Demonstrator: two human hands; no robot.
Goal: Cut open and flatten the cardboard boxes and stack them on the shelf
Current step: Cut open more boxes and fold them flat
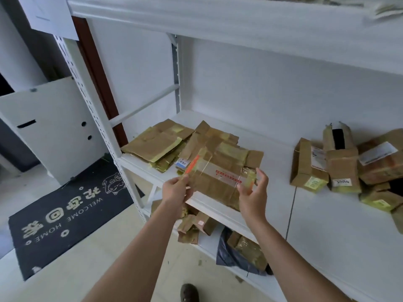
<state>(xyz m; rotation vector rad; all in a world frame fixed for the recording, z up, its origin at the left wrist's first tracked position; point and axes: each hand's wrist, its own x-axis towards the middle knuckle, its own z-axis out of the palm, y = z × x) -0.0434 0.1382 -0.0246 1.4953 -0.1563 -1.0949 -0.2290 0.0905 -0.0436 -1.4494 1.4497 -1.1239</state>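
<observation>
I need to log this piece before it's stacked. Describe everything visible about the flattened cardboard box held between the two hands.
The flattened cardboard box is brown cardboard, creased, wrapped with clear glossy tape bearing a line of red print. It looks flat and roughly level, held over the front edge of the white shelf, just above the pile of flattened boxes. The left hand pinches its left end, beside an orange utility knife. The right hand grips the right end.

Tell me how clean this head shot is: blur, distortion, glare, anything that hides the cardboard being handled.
Head view: soft, even light with no hard shadows; wide-angle bending bows the shelf edges; the top right corner is smeared by motion blur. The flattened box held by the left hand and right hand looks slightly soft, and its clear tape gives a faint sheen. The orange cutter is blurred.
</observation>
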